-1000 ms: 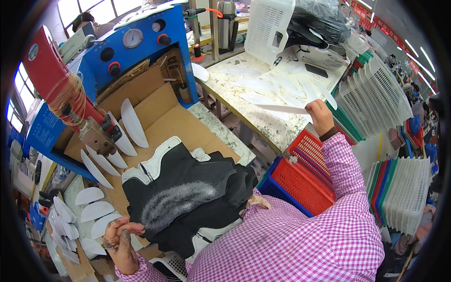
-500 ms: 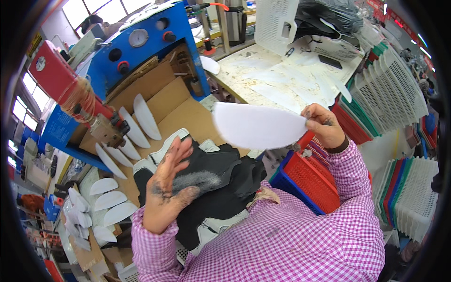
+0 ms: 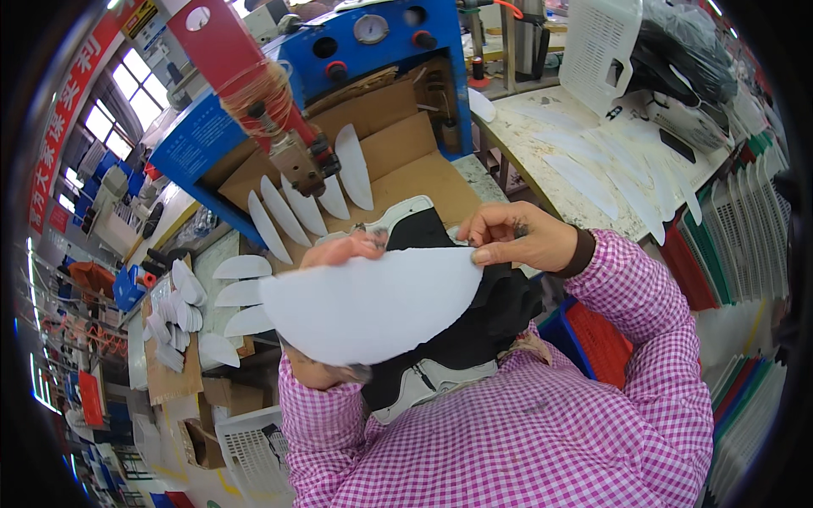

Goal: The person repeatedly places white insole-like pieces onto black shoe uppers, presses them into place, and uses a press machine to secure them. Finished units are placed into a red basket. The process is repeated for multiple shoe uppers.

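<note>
Watching remotely, I see a white half-moon sheet (image 3: 373, 300) above black cloth (image 3: 457, 349), its right corner pinched in the right hand (image 3: 529, 241); the left hand (image 3: 343, 251) is mostly hidden behind it, grip unclear. One-sided holding could let the sheet droop or crease.

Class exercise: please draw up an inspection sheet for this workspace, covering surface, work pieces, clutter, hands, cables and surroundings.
Surface: brown cardboard lines the blue machine's bay.
Work pieces: a white half-moon piece is held above black pieces with pale trim.
Clutter: loose white pieces and a flat dark rectangle lie on the stained white table.
Right hand: pinches the half-moon's right end.
Left hand: partly hidden behind the half-moon; grip unclear.
Cables: one orange cable or hose behind the machine.
Surroundings: stacked plastic baskets at right.
</note>
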`<state>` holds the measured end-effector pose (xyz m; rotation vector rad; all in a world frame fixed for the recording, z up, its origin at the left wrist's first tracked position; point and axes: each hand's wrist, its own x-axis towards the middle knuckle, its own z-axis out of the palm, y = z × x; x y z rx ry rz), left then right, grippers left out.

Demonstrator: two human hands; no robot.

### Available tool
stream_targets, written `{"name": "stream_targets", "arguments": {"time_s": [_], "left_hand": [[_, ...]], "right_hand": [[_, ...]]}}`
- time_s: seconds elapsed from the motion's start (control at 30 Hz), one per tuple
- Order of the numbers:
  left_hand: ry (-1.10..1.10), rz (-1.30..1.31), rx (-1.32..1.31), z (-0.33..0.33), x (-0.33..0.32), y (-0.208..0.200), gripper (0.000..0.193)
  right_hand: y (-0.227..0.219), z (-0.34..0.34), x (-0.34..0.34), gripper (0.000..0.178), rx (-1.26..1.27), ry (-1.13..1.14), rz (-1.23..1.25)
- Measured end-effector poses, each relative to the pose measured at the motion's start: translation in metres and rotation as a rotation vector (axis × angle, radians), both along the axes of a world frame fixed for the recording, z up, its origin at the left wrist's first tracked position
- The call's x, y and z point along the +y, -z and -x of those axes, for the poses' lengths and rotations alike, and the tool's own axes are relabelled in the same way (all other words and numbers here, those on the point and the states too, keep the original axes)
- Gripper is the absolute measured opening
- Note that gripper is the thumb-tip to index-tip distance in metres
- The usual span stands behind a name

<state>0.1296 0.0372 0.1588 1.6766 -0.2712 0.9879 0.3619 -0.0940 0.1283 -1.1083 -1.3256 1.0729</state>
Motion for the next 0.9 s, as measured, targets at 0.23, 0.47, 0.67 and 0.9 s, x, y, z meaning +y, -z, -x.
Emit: {"name": "stream_targets", "arguments": {"time_s": [0.23, 0.47, 0.67, 0.9], "left_hand": [[-0.595, -0.844, 0.445, 0.022, -0.018, -0.024, 0.076], [-0.750, -0.954, 0.566, 0.008, -0.023, -0.009, 0.073], [-0.780, -0.982, 0.571, 0.007, -0.022, -0.003, 0.076], [-0.682, -0.386, -0.014, 0.037, 0.012, 0.022, 0.063]], "right_hand": [[-0.012, 0.019, 0.014, 0.015, -0.086, 0.188, 0.033], [-0.028, 0.037, 0.008, 0.023, -0.333, 0.206, -0.150], [-0.024, 0.032, 0.021, 0.018, -0.239, 0.195, -0.056], [-0.007, 0.014, 0.044, 0.018, 0.018, 0.247, -0.007]]}}
